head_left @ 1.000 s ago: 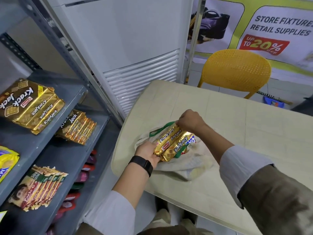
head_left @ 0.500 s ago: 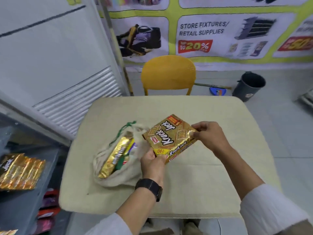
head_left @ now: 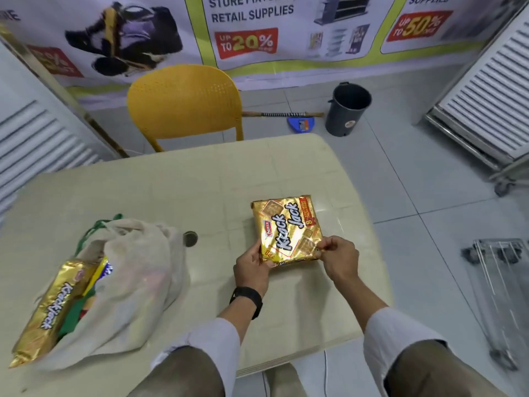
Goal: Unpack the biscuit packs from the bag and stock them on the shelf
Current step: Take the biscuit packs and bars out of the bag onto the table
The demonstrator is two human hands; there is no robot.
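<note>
A gold Krack Jack biscuit pack lies flat on the beige table, right of centre. My left hand grips its near left corner and my right hand pinches its near right corner. The cream cloth bag lies slumped at the table's left, mouth open toward me. A second gold biscuit pack sticks halfway out of it, with a blue-and-yellow wrapper beside it. The shelf is out of view.
A yellow chair stands behind the table. On the tiled floor are a dark bucket, a blue dustpan with a broom, and a metal wheeled rack at the right. White louvred panels flank both sides.
My view has swung right, away from the shelf. Both hands lifted the biscuit pack out of the bag, carried it right, and set it flat on the table.
</note>
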